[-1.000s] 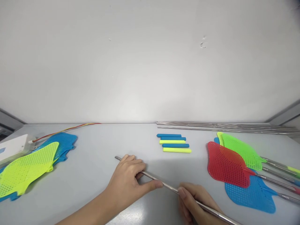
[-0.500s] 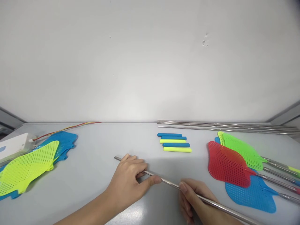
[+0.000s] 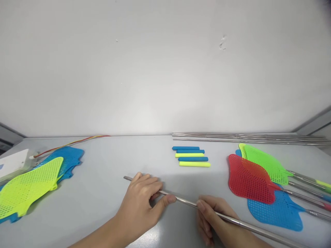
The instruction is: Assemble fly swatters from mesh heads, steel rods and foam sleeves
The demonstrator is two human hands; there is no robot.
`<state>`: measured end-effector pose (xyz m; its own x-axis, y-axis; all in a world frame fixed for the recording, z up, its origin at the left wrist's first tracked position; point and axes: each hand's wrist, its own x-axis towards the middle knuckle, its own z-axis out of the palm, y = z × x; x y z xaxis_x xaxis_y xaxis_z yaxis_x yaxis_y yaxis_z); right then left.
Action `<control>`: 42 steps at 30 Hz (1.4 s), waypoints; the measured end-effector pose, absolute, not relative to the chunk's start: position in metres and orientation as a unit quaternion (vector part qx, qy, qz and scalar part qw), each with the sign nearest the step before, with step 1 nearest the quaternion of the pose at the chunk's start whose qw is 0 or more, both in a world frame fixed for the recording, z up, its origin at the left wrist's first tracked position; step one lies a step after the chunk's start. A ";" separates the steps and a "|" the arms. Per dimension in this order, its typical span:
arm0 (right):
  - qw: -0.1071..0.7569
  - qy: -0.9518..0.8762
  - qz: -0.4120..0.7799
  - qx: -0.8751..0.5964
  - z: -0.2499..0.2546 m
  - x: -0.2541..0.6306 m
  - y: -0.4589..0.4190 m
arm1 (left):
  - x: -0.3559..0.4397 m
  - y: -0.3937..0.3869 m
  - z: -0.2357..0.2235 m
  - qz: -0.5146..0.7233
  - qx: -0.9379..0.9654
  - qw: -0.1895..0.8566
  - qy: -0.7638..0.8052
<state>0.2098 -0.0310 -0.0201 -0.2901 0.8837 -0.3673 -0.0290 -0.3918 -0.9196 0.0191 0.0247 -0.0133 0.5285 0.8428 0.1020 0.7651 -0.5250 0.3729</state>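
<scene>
A thin metal rod (image 3: 184, 200) slants across the front of the table, its far-left tip showing past my fingers. My left hand (image 3: 143, 199) is wrapped over the rod near that tip, thumb stretched along it. Further down, my right hand (image 3: 213, 215) pinches the same rod between thumb and fingers; the rod runs on past it toward the lower right. Behind the hands lie several blue and yellow sleeves, among them a yellow sleeve (image 3: 194, 164) and a blue sleeve (image 3: 185, 148).
Assembled fly swatters lie at right, with a red swatter head (image 3: 250, 179) on top. Loose heads, including a yellow one (image 3: 31, 186), are stacked at left by a white box (image 3: 17, 164) with wires. More metal rods (image 3: 248, 137) lie along the wall (image 3: 144, 69).
Both hands keep their hold on the rod, with almost no movement. The whole view has shifted slightly.
</scene>
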 end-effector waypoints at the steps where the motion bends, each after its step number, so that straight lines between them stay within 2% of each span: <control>1: 0.337 -0.436 0.673 -0.493 -0.020 0.210 -0.031 | 0.019 0.024 -0.013 0.136 0.864 0.142 0.463; 11: 0.336 -0.439 0.664 -0.503 -0.018 0.208 -0.031 | 0.020 0.020 -0.014 0.145 0.868 0.136 0.455; 34: 0.398 -0.402 0.699 -0.437 -0.027 0.209 -0.031 | 0.023 0.023 -0.008 0.106 0.877 0.195 0.426; 42: 0.385 -0.412 0.697 -0.444 -0.024 0.210 -0.029 | 0.024 0.021 -0.007 0.104 0.877 0.173 0.436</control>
<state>0.2100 -0.0290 -0.0240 -0.3101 0.9017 -0.3013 -0.1712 -0.3647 -0.9152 0.0243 0.0208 -0.0074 0.5988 0.8003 0.0318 0.7281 -0.5605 0.3946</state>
